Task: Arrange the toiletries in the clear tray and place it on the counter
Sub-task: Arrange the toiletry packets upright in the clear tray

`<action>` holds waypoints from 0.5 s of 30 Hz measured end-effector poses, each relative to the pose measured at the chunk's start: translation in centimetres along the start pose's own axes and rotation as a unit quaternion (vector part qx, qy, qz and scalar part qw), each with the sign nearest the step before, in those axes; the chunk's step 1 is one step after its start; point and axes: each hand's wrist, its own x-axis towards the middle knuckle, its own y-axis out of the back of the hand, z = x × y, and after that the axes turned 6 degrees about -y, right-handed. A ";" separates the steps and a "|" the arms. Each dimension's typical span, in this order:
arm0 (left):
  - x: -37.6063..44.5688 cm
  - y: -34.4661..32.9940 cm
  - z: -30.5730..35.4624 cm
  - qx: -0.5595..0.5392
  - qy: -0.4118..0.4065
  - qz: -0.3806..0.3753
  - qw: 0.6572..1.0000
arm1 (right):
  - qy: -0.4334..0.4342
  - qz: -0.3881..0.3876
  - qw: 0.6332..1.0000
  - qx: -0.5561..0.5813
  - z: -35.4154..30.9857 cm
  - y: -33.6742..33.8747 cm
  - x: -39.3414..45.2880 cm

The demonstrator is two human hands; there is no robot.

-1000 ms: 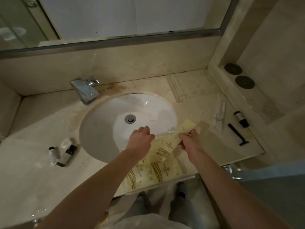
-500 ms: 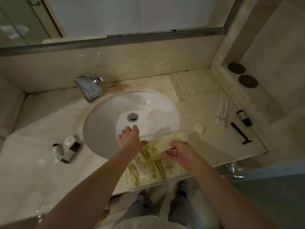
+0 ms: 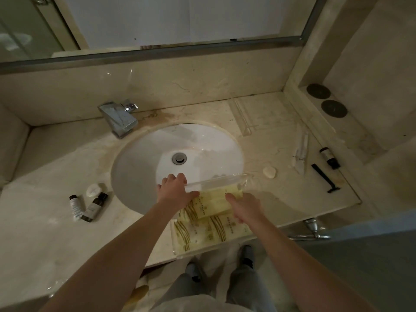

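Note:
A clear tray (image 3: 216, 180) sits at the counter's front edge, its far end over the sink basin (image 3: 139, 167). Several yellow packets (image 3: 202, 233) lie inside it. My left hand (image 3: 175, 192) grips the tray's far left rim. My right hand (image 3: 245, 209) rests in the tray with its fingers on the topmost yellow packet (image 3: 216, 201). Loose toiletries lie on the counter: two small dark bottles (image 3: 93, 208) and a round soap (image 3: 93, 189) on the left; a second round soap (image 3: 269, 171), wrapped toothbrushes (image 3: 301, 152), a small black bottle (image 3: 329, 158) and a black razor (image 3: 324, 177) on the right.
A chrome faucet (image 3: 119, 118) stands behind the basin. A second clear tray (image 3: 243, 119) lies at the back right of the counter. Two dark discs (image 3: 318, 91) sit on the raised ledge to the right. A mirror runs along the back wall.
My right hand has brought a yellow packet from beyond the tray's far rim down into the tray. My left hand has shifted onto the far rim. The right-hand soap is now uncovered.

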 end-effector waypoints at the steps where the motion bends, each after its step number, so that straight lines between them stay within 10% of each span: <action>1: -0.1 0.1 -0.1 -0.002 -0.001 -0.004 1.000 | 0.018 0.028 0.998 -0.045 0.0 0.0 0.0; 15: -0.1 0.4 0.5 0.002 0.001 -0.014 1.000 | 0.045 0.045 0.977 -0.205 -0.5 -0.6 -0.7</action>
